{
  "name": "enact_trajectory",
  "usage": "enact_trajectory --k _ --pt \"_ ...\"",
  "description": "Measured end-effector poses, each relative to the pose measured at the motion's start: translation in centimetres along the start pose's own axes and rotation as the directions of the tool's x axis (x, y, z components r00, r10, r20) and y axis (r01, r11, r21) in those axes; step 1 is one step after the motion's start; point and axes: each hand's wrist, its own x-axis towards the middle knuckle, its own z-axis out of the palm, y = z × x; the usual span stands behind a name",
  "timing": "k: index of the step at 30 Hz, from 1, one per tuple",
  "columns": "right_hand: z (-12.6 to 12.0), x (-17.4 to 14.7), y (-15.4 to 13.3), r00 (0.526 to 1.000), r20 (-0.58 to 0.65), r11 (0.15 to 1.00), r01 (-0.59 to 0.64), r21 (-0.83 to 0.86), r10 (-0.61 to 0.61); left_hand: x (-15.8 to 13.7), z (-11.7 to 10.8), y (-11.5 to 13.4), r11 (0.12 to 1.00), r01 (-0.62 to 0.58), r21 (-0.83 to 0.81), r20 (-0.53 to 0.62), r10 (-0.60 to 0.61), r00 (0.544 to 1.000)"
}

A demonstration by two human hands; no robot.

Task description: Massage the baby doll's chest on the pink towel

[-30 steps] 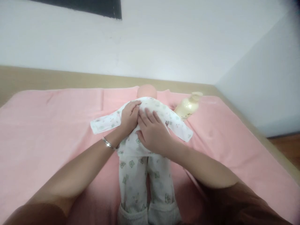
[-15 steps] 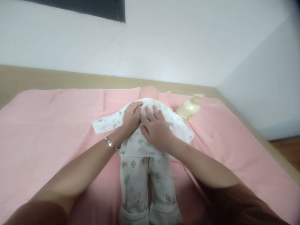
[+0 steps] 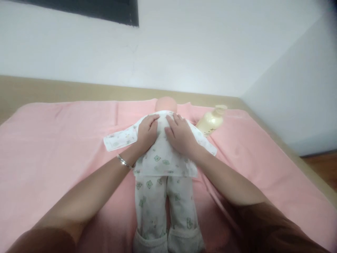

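Note:
A baby doll lies stretched out with its bald head (image 3: 166, 104) away from me, wearing a white long-sleeved top (image 3: 163, 154) and matching trousers (image 3: 151, 203) printed with small green animals. My left hand (image 3: 147, 131) rests flat on the left side of the top's upper part, thumb toward the middle. On the opposite side, my right hand (image 3: 181, 135) lies with its fingers stretched over the cloth near the shoulder. Both hands are open and touch the top without gripping it. A strip of white cloth shows between them. The doll's face is not visible.
A pale yellow pump bottle (image 3: 210, 121) leans on its side by the doll's right-hand sleeve. The doll lies on a pink sheet (image 3: 47, 158) over a tan surface (image 3: 79, 88). A white wall (image 3: 184, 45) rises behind, with a dark panel (image 3: 105, 10) at upper left.
My right hand has shifted right, from the middle of the doll's top to its right side. My left hand has stayed in nearly the same place.

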Motion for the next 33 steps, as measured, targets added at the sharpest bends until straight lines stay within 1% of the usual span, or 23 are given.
enact_trajectory --k 2,4,6,7,10,14,16,19,22,25,27,29,30,31,33 --pt "-0.1 -1.7 -1.9 0.998 -0.016 0.997 0.057 -0.051 -0.058 0.0 0.0 -0.1 1.0 -0.001 -0.01 -0.001 0.001 1.0" --pt "-0.2 -3.0 -3.4 0.987 0.002 0.983 0.162 -0.082 -0.162 0.1 0.0 -0.1 1.0 -0.003 -0.019 0.004 0.003 1.0" --pt "-0.3 -3.4 -3.9 0.974 0.023 0.972 0.225 -0.075 -0.224 0.0 0.0 -0.2 1.0 0.002 -0.019 0.002 -0.002 1.0" --pt "-0.3 -3.3 -3.8 0.972 0.034 0.971 0.234 -0.055 -0.233 0.0 0.0 -0.2 1.0 0.004 -0.016 0.0 -0.004 1.0" --pt "-0.4 -1.7 -2.2 0.976 0.075 0.978 0.205 0.032 -0.207 0.0 0.0 -0.2 1.0 0.002 -0.001 0.002 -0.002 1.0" --pt "-0.3 0.4 0.1 0.99 0.093 0.993 0.102 0.064 -0.108 0.0 0.0 -0.1 1.0 -0.009 0.003 0.012 0.009 1.0" --pt "-0.3 0.6 0.3 0.994 0.081 0.996 0.071 0.048 -0.075 0.0 0.0 -0.1 1.0 -0.005 0.001 0.013 0.005 1.0" --pt "-0.3 -0.3 -0.6 0.998 0.033 0.998 0.058 -0.02 -0.057 0.0 0.0 -0.1 1.0 0.003 0.002 0.009 -0.003 1.0" --pt "-0.3 -1.9 -2.2 0.997 -0.023 0.992 0.073 -0.107 -0.076 -0.1 0.0 -0.1 1.0 0.018 0.0 0.009 -0.018 1.0" --pt "-0.1 -2.8 -3.0 0.991 -0.059 0.986 0.116 -0.124 -0.124 -0.1 0.0 0.0 0.999 0.039 0.0 0.009 -0.039 0.999" --pt "0.0 -2.5 -2.5 0.98 -0.057 0.98 0.189 -0.066 -0.193 -0.1 0.0 0.0 0.999 0.043 -0.007 0.006 -0.043 0.999" --pt "0.1 -1.5 -1.5 0.961 -0.02 0.961 0.275 0.031 -0.274 -0.1 0.0 0.0 0.999 0.042 -0.011 0.007 -0.042 0.999" --pt "0.1 -1.0 -0.8 0.955 0.001 0.952 0.297 0.076 -0.298 -0.1 0.0 0.0 0.999 0.039 -0.01 0.009 -0.039 0.999" --pt "0.1 -0.3 -0.2 0.954 0.018 0.949 0.295 0.11 -0.298 0.0 -0.1 0.0 0.999 0.035 -0.005 0.01 -0.035 0.999" --pt "0.1 0.7 1.0 0.971 0.036 0.964 0.23 0.136 -0.236 0.1 -0.1 0.0 1.0 0.029 0.011 0.014 -0.029 0.999"
